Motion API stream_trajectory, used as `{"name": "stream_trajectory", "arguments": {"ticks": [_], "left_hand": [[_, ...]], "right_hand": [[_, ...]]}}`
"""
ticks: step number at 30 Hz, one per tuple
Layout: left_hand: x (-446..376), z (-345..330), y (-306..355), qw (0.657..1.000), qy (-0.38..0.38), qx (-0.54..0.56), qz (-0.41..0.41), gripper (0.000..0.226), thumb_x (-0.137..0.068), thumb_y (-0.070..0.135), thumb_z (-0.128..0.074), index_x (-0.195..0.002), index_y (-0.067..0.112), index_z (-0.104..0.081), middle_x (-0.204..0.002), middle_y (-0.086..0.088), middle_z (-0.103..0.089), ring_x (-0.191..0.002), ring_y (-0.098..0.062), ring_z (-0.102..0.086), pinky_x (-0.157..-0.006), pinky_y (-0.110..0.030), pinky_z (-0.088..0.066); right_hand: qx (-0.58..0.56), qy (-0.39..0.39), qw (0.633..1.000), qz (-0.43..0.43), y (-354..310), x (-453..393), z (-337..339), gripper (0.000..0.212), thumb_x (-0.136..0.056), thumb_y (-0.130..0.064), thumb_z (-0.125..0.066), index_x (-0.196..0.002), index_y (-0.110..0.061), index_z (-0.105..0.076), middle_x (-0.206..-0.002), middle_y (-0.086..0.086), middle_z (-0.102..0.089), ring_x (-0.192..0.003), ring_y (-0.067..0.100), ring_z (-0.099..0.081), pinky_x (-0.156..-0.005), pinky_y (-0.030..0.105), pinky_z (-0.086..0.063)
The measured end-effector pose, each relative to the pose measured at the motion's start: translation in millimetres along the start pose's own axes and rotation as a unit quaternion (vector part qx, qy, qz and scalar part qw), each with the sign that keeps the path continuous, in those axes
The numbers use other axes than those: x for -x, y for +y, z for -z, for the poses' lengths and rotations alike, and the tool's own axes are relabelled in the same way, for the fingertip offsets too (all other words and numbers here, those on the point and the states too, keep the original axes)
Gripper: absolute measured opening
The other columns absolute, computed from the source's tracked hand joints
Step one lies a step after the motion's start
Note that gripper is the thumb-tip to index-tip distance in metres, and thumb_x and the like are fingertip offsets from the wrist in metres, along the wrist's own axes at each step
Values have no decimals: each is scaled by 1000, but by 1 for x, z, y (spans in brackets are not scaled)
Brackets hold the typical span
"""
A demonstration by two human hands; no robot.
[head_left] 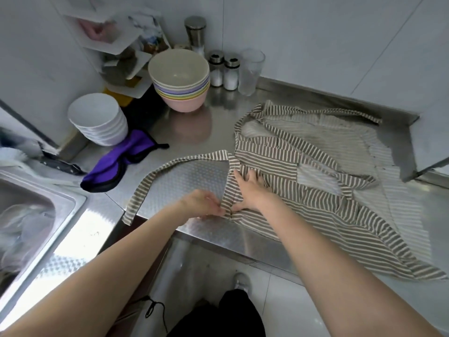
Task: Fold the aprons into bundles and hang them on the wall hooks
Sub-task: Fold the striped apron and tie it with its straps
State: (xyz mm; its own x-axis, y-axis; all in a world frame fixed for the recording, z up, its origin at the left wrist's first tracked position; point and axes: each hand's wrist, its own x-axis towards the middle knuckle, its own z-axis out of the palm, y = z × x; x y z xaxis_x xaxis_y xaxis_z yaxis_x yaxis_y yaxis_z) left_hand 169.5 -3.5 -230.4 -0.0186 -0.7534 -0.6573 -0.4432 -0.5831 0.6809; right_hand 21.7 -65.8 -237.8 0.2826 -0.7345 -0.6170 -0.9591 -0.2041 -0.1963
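Two hands meet at the apron's near left edge: your left hand (204, 203) pinches the hem, while your right hand (250, 190) presses flat, fingers spread. Brown-and-cream striped, the apron (303, 171) sprawls rumpled across the steel counter (184, 176), one corner hanging off the front. Its strap (170, 166) loops left; drag it and it may snag or unravel the fold. Beyond stand stacked bowls (181, 79).

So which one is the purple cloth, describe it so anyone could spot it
Start at the steel counter, just right of the sink. The purple cloth lies crumpled below the white bowl stack. It is the only purple item, black-edged, unlike the striped apron.
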Motion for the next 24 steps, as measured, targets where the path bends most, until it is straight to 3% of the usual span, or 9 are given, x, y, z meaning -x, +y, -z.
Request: {"name": "stream_trajectory", "arguments": {"ticks": [3, 6, 10, 13, 16, 18, 20, 21, 24], "left_hand": [[-1, -8, -5, 997, 16, -52, -62, 21, -76, 5, -73, -90, 11, -59, -77, 3, -59, -72, -12, -55, -58, -8, -43], [-5, -17, -10, 986, 46, -140, -76, 26, -80, 17, -71, -102, 7, -63, -87, 0, -58, -81, -15, -53, -70, -21, -42], [-3, -24, -5, 964, 111, -208, -123, 18, -85, 21, -64, -99, 9, -64, -97, -5, -65, -81, -14, -52, -72, -23, -39], [0, -21, -1, 947, 91, -273, -145, 18, -89, 18, -57, -99, 7, -66, -99, -8, -66, -90, -21, -58, -76, -24, -40], [5, -22, -6, 894, 57, -416, -153, 23, -94, 27, -48, -100, 10, -62, -106, -9, -61, -100, -30, -59, -83, -38, -47], [9, -27, -4, 835, 79, -516, -172, 24, -97, 25, -41, -106, 12, -60, -109, -4, -58, -100, -28, -60, -81, -38, -47], [9, -31, -1, 813, 103, -544, -180, 25, -98, 23, -39, -107, 12, -60, -109, -3, -60, -99, -28, -61, -79, -36, -48], [8, -31, 2, 825, 111, -529, -166, 25, -97, 25, -41, -105, 12, -61, -107, -4, -62, -99, -28, -62, -79, -36, -48], [-1, -19, 2, 919, 111, -369, -86, 21, -89, 28, -53, -79, 13, -64, -84, -3, -64, -83, -25, -61, -69, -32, -48]], "right_hand": [[-9, 1, 1000, -2, 0, 0, 1, 114, -74, -41, -75, -150, -27, 10, -152, 11, 0, -140, 36, -10, -111, 58, -21], [-14, 7, 1000, 3, 3, 1, 2, 114, -74, -41, -75, -149, -29, 11, -151, 11, -3, -139, 34, -13, -110, 56, -23], [-9, 1, 1000, -3, 3, -1, 3, 118, -72, -45, -76, -148, -31, 14, -151, 11, 0, -139, 35, -12, -110, 56, -24], [-2, -1, 1000, -5, 2, 0, 4, 120, -71, -46, -76, -148, -31, 15, -151, 12, 1, -139, 36, -11, -111, 56, -22], [1, 5, 1000, -3, 2, 3, 2, 119, -72, -46, -75, -147, -33, 17, -153, 10, 6, -141, 34, -8, -111, 56, -21], [-1, 11, 1000, -7, 2, 4, 1, 119, -72, -45, -75, -147, -34, 17, -153, 9, 6, -141, 34, -8, -109, 57, -20], [-8, 14, 1000, -7, 1, 5, 1, 120, -72, -46, -75, -147, -34, 17, -154, 9, 6, -141, 33, -7, -109, 58, -20], [-13, 16, 1000, -8, 0, 6, 0, 120, -72, -46, -75, -147, -33, 17, -154, 9, 5, -142, 33, -7, -109, 58, -20], [-35, 21, 999, -10, 1, 7, 1, 120, -72, -45, -76, -147, -32, 16, -153, 10, 4, -142, 35, -7, -110, 57, -19]]}}
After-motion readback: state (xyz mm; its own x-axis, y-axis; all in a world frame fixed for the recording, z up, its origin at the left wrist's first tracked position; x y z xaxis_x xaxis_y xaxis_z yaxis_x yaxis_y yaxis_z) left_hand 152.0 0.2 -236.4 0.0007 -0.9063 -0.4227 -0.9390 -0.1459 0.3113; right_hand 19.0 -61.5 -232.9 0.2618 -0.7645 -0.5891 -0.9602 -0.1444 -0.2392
